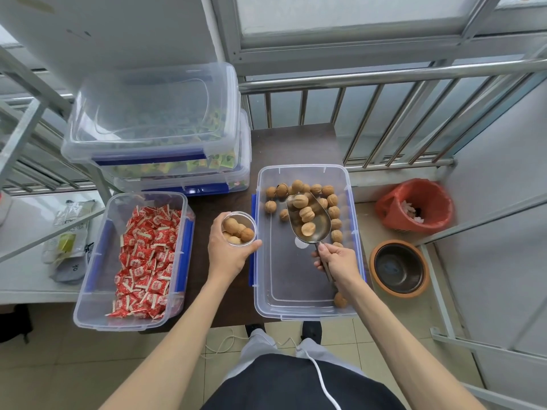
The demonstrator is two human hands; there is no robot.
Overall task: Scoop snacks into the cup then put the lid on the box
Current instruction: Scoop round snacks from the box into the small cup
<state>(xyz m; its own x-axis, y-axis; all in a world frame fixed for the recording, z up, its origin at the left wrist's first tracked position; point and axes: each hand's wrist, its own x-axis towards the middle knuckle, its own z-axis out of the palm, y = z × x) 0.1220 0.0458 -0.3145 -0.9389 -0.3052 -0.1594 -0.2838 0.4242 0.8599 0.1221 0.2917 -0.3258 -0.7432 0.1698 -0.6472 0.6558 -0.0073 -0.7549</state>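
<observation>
My left hand (228, 253) grips one clear cup (239, 228) holding four walnuts. My right hand (339, 259) clasps one metal scoop (309, 220) carrying four walnuts over the open box (305, 313).

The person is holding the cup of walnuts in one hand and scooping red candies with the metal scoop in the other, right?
Not quite. The head view shows the metal scoop in the right hand holding walnuts, not red candies. The left hand does hold the cup of walnuts.

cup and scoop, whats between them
In the head view, only the walnut box's left wall with its blue clip stands between the cup and the scoop; past it, bare box floor.
</observation>
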